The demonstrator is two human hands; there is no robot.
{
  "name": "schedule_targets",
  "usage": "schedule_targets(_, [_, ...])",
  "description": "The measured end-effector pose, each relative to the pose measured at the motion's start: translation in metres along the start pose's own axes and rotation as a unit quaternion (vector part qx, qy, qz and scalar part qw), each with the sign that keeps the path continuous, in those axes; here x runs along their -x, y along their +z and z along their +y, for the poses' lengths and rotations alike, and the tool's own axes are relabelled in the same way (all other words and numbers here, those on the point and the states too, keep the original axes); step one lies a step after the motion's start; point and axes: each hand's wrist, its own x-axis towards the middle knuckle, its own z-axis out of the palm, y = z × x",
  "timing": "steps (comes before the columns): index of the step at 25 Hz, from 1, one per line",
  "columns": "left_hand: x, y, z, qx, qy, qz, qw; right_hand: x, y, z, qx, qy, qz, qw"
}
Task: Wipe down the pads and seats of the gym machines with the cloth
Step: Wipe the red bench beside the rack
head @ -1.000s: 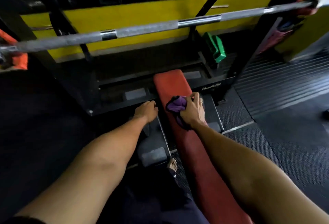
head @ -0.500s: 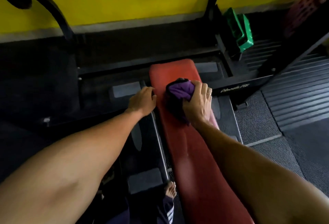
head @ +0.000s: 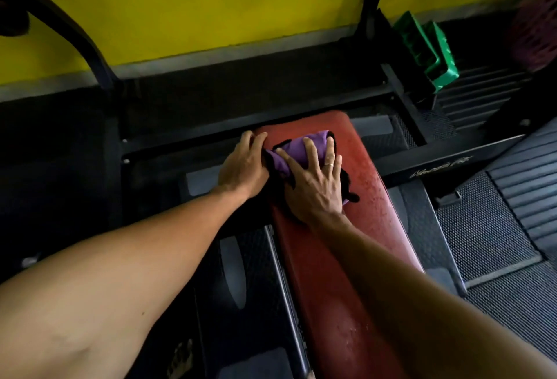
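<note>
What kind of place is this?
Most likely a gym: a long red padded bench sits in a black metal rack on ribbed rubber floor mats, and a right hand presses a purple cloth on it.
</note>
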Motion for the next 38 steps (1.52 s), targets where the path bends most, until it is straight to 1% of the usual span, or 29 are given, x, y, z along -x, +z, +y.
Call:
schedule_targets(2, [-0.011, 0.003, 0.000, 0.015, 0.000, 0.017, 1.000, -0.029, -0.006, 0.010, 0.008, 0.016, -0.006, 1.000])
schedule_targets(4, [-0.022, 0.006, 0.003, 0.041, 0.002, 0.022, 0.999, -0.064, -0.019, 0.028, 0.009, 0.072, -0.008, 0.997])
schedule_targets(6, [-0.033, 0.009, 0.007, 0.058, -0.009, 0.011, 0.998, -0.092, -0.032, 0.043, -0.022, 0.146, -0.023, 0.989])
schedule_targets(8, [-0.041, 0.011, 0.011, 0.069, -0.019, 0.007, 0.997, -0.102, -0.036, 0.036, -0.052, 0.191, -0.039, 0.979])
schedule_targets(9, [-0.044, 0.012, 0.012, 0.076, -0.018, 0.008, 0.997, -0.102, -0.032, 0.024, -0.061, 0.186, -0.045, 0.980])
schedule_targets(10, [-0.045, 0.013, 0.013, 0.081, -0.014, 0.010, 0.997, -0.098, -0.029, 0.010, -0.060, 0.151, -0.052, 0.985])
schedule_targets(12, [-0.049, 0.018, 0.013, 0.082, -0.011, 0.020, 0.996, -0.089, -0.024, -0.006, -0.016, 0.004, -0.053, 0.998])
schedule_targets(13, [-0.051, 0.022, 0.014, 0.092, -0.026, 0.031, 0.995, -0.092, -0.026, 0.001, 0.009, -0.060, -0.052, 0.997])
schedule_targets(14, [-0.052, 0.025, 0.018, 0.112, -0.049, 0.050, 0.991, -0.100, -0.032, 0.015, 0.027, -0.083, -0.052, 0.995])
schedule_targets(15, [-0.054, 0.028, 0.022, 0.133, -0.072, 0.072, 0.986, -0.113, -0.037, 0.031, 0.030, -0.056, -0.053, 0.997])
schedule_targets(16, [-0.056, 0.031, 0.025, 0.143, -0.089, 0.088, 0.982, -0.126, -0.041, 0.048, 0.019, 0.000, -0.060, 0.998])
schedule_targets(17, [-0.056, 0.032, 0.028, 0.150, -0.102, 0.099, 0.979, -0.134, -0.047, 0.058, -0.004, 0.075, -0.069, 0.995])
schedule_targets(18, [-0.057, 0.034, 0.029, 0.154, -0.106, 0.112, 0.976, -0.142, -0.047, 0.060, -0.016, 0.137, -0.083, 0.987])
schedule_targets(19, [-0.057, 0.035, 0.029, 0.153, -0.103, 0.121, 0.975, -0.148, -0.045, 0.052, -0.006, 0.159, -0.098, 0.982])
schedule_targets(20, [-0.056, 0.036, 0.029, 0.146, -0.095, 0.120, 0.977, -0.151, -0.043, 0.037, -0.010, 0.156, -0.116, 0.981])
schedule_targets(21, [-0.056, 0.038, 0.027, 0.140, -0.077, 0.123, 0.979, -0.153, -0.042, 0.019, -0.022, 0.132, -0.134, 0.982])
schedule_targets(23, [-0.055, 0.043, 0.019, 0.129, -0.043, 0.119, 0.984, -0.148, -0.037, -0.006, -0.013, 0.030, -0.162, 0.986])
schedule_targets(24, [-0.056, 0.042, 0.019, 0.137, -0.053, 0.117, 0.982, -0.146, -0.035, -0.005, 0.006, -0.020, -0.159, 0.987])
schedule_targets(25, [-0.056, 0.041, 0.020, 0.152, -0.067, 0.122, 0.979, -0.147, -0.037, 0.004, 0.026, -0.048, -0.146, 0.988])
schedule_targets(26, [-0.055, 0.040, 0.023, 0.159, -0.082, 0.130, 0.975, -0.152, -0.037, 0.021, 0.041, -0.045, -0.132, 0.989])
schedule_targets(27, [-0.055, 0.040, 0.026, 0.151, -0.089, 0.141, 0.974, -0.154, -0.040, 0.038, 0.053, -0.019, -0.111, 0.992])
schedule_targets(29, [-0.055, 0.039, 0.028, 0.133, -0.085, 0.145, 0.977, -0.153, -0.040, 0.062, 0.037, 0.065, -0.076, 0.994])
schedule_targets(31, [-0.054, 0.037, 0.028, 0.139, -0.090, 0.141, 0.976, -0.153, -0.036, 0.055, 0.029, 0.124, -0.061, 0.990])
schedule_targets(32, [-0.053, 0.036, 0.029, 0.139, -0.093, 0.132, 0.977, -0.151, -0.035, 0.041, 0.019, 0.127, -0.064, 0.990])
schedule_targets(33, [-0.054, 0.037, 0.028, 0.132, -0.095, 0.118, 0.980, -0.147, -0.035, 0.025, 0.007, 0.113, -0.074, 0.991])
schedule_targets(35, [-0.053, 0.038, 0.027, 0.101, -0.081, 0.097, 0.987, -0.121, -0.031, 0.005, 0.000, 0.031, -0.081, 0.996])
schedule_targets(36, [-0.052, 0.039, 0.025, 0.082, -0.076, 0.091, 0.990, -0.102, -0.032, 0.005, 0.001, -0.011, -0.092, 0.996])
schedule_targets(38, [-0.052, 0.038, 0.026, 0.110, -0.075, 0.114, 0.984, -0.065, -0.038, 0.030, 0.004, -0.052, -0.112, 0.992])
